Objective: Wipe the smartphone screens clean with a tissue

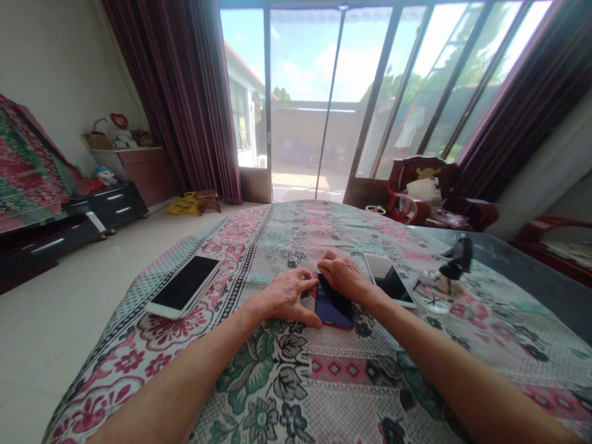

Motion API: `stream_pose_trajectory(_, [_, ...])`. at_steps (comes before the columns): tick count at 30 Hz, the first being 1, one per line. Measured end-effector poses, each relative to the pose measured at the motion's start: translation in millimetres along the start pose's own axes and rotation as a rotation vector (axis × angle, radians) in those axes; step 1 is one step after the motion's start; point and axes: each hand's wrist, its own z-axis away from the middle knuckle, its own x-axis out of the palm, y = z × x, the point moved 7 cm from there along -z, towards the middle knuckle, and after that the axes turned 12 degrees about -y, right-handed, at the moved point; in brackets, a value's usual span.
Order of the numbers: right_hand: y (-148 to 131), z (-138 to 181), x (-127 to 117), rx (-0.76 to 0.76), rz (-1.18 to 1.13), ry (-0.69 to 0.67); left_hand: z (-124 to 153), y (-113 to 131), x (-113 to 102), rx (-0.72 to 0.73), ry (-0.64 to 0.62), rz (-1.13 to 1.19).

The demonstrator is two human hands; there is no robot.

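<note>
A smartphone [333,309] with a dark, bluish screen and a red lower edge lies face up on the patterned tablecloth [259,370]. My left hand [290,296] grips it along the left side, the thumb by the lower corner and the index finger near the top. Over the phone's upper end, my right hand [343,275] has its fingers pinched together at the top left corner; what they pinch, if anything, is hidden. Part of the screen is covered by that hand. To the left lies a white phone [185,285], and a white device with a dark screen [391,280] lies beyond my right wrist.
On the right of the table stands a black holder with a clear round base [437,301]. A wooden chair [423,185] with things on it is behind the table's right side. Left on the floor are a yellow bag [184,203] and a small stool [209,201].
</note>
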Motion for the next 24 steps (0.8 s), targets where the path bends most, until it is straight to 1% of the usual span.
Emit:
stream_pose_trajectory(6, [-20, 42, 0, -0.121, -0.064, -0.004, -1, 0, 0, -0.001, -0.003, 0.002])
stream_pose_trajectory(10, [-25, 53, 0, -0.172, -0.121, 0.004, -2, -1, 2, 0.0, -0.006, 0.013])
stream_pose_trajectory(12, [-19, 50, 1, -0.147, -0.127, 0.019, -2, -1, 2, 0.004, -0.003, 0.012])
stream_pose_trajectory(16, [3, 39, 0, -0.003, -0.091, 0.054, -2, -2, 2, 0.0, 0.006, 0.016])
stream_pose_trajectory(18, [6, 38, -1, 0.032, -0.077, 0.054, -2, -3, 2, -0.003, 0.0, 0.024])
stream_pose_trajectory(20, [-1, 41, -3, -0.012, -0.093, 0.035, -2, -2, 2, -0.007, -0.004, 0.028])
stream_pose_trajectory(24, [-35, 59, -7, -0.2, -0.169, -0.055, -1, -1, 1, -0.007, -0.002, 0.024])
